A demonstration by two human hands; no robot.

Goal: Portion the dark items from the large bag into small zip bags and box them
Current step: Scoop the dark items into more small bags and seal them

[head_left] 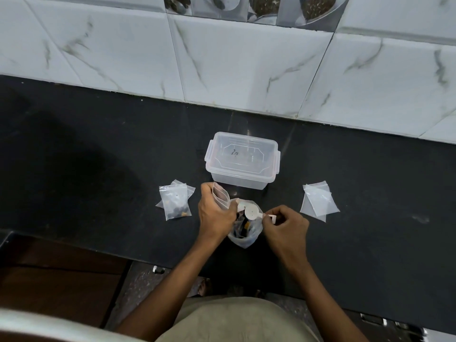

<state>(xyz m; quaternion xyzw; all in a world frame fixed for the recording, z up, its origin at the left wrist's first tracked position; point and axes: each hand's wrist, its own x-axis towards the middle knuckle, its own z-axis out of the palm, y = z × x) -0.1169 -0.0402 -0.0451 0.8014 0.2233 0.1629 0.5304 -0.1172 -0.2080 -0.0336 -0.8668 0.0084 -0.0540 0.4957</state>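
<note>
The large clear bag (243, 236) stands open on the black counter, with dark items inside. My left hand (213, 211) grips an empty small zip bag (220, 195) upright beside its mouth. My right hand (286, 224) pinches the handle of a small white scoop (251, 210), whose round bowl hangs over the large bag's opening. A clear lidded plastic box (243, 160) sits just behind, its lid on. To the left lie filled small zip bags (175, 201) holding dark items.
A stack of empty small zip bags (318, 201) lies on the right of the black counter (98, 156). A marble-tiled wall (222, 58) rises behind the box. The counter's front edge runs below my forearms, with floor beneath.
</note>
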